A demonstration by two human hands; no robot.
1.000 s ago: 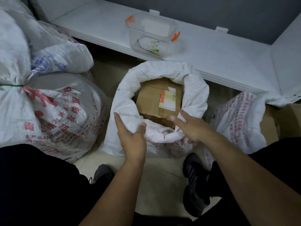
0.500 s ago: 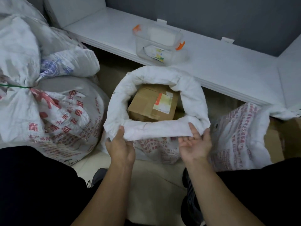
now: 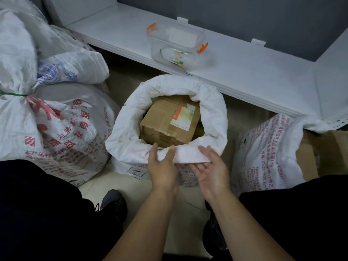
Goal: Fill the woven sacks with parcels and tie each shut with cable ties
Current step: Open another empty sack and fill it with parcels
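White woven plastic sack [image 3: 131, 147] with rolled rim sits below white shelf [image 3: 244, 76]; brown cardboard parcel [image 3: 165, 125] inside. We judge fabric limp, slick, load heavy: gather rim to grip. Left hand [image 3: 162, 166], right hand [image 3: 211, 170] relaxed, touching near rim.

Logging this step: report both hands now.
Left hand: open, fingers against the sack's rolled rim.
Right hand: open, palm up under that rim.

parcel [image 3: 169, 121] lower part sunk behind rolled sack rim [image 3: 212, 117]; label print too small to read. tied sack [image 3: 56, 129] cut by left edge. left hand [image 3: 162, 166] fingertips motion-blurred.
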